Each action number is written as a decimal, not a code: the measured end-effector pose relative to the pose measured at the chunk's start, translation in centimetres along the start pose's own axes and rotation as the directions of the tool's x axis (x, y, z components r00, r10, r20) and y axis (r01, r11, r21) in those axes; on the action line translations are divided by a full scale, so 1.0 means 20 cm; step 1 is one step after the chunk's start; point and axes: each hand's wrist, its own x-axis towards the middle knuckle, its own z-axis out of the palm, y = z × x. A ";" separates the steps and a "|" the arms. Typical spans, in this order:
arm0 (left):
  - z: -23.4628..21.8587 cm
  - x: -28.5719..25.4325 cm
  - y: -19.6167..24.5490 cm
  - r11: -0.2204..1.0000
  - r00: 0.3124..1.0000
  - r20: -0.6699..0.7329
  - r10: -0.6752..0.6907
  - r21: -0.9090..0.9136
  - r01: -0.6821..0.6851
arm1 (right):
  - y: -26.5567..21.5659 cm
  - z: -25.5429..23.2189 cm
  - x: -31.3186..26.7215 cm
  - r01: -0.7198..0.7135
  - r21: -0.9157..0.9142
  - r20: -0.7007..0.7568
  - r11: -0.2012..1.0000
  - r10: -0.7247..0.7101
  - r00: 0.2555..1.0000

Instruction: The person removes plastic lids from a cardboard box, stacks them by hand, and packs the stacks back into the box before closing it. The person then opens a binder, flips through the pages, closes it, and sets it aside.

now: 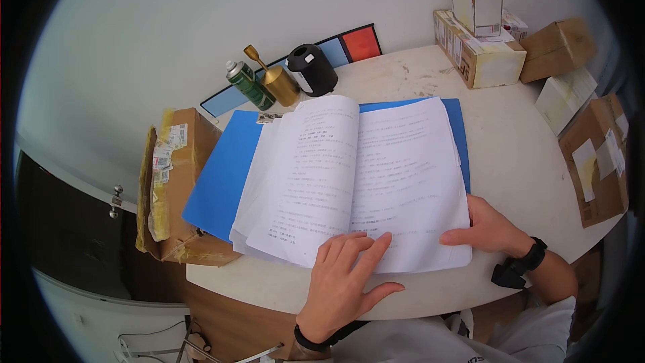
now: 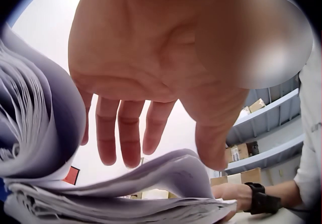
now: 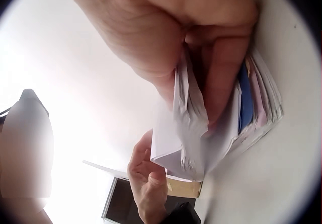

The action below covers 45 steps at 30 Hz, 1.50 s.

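Observation:
A thick sheaf of printed pages (image 1: pixel 410 161) lies spread open on a blue folder (image 1: pixel 218 175), its left-hand leaves curving up toward the middle. My left hand (image 1: pixel 342 282) is over the lower middle of the pages, fingers spread; in the left wrist view the left palm (image 2: pixel 136 48) shows above the curled paper. At the lower right edge, my right hand (image 1: pixel 494 228) grips a bundle of pages, thumb on top and fingers underneath. The right wrist view shows this bundle (image 3: pixel 188 103) between the right thumb and fingers, with the lower layers (image 3: pixel 261 98) beside it.
A taped cardboard box (image 1: pixel 188 175) stands left of the folder. Behind the pages are a green spray can (image 1: pixel 251 86), a gold holder (image 1: pixel 281 87) and a black cylinder (image 1: pixel 314 70). Cardboard boxes (image 1: pixel 494 64) are stacked at the back right; another box (image 1: pixel 598 168) stands at the right edge.

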 end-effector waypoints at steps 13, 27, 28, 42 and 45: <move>-0.08 -0.07 -0.19 0.814 0.665 -0.617 -0.422 0.066 0.578 | 0.03 -0.11 -0.02 -0.097 0.145 0.219 0.985 0.064 0.974; 0.01 -0.06 -0.09 0.952 0.955 -0.150 -0.257 0.132 0.277 | 0.00 -0.03 -0.01 -0.026 -0.017 -0.006 1.000 0.026 1.000; -0.01 -0.06 -0.11 0.952 0.957 -0.146 -0.251 0.139 0.271 | 0.01 -0.06 -0.01 -0.027 0.016 0.075 1.000 0.025 0.997; 0.01 0.01 0.01 0.998 0.997 0.059 0.049 0.040 -0.052 | 0.01 0.01 0.00 0.004 -0.001 -0.016 1.000 -0.004 1.000; 0.06 0.01 0.00 0.998 0.979 0.199 0.049 0.030 -0.056 | 0.00 0.02 -0.01 0.023 -0.033 -0.067 0.999 -0.025 0.997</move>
